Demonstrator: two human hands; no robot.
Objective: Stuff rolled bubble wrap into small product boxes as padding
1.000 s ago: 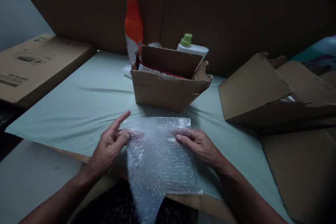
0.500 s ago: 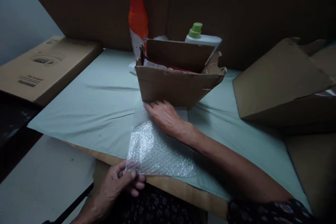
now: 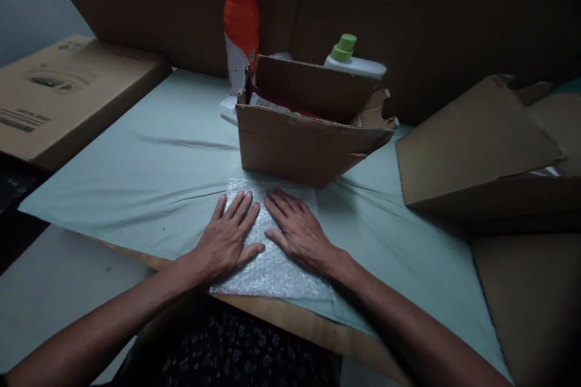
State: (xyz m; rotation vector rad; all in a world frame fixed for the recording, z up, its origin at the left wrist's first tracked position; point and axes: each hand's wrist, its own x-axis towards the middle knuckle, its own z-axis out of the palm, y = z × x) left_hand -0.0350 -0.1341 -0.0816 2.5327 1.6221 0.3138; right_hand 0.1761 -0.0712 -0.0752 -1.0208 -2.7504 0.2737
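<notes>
A sheet of clear bubble wrap [image 3: 272,275] lies flat on the pale green cloth near the table's front edge. On its left part my left hand [image 3: 229,236] rests palm down, fingers spread and pointing away from me. My right hand [image 3: 299,231] lies flat on the right part, thumb out toward the left hand. Just beyond the fingertips stands an open cardboard box [image 3: 290,145] with torn edges, and something dark red and white shows inside it.
Behind the box stand an orange bottle [image 3: 241,18] and a white bottle with a green cap [image 3: 347,51]. A flat printed carton [image 3: 86,91] lies at the left. Another open cardboard box [image 3: 472,145] stands at the right. The green cloth [image 3: 149,163] has creases.
My left hand has let go of the bubble wrap's near left corner and moved forward onto it. My right hand has drawn back slightly and to the right from the box's base. The view has shifted.
</notes>
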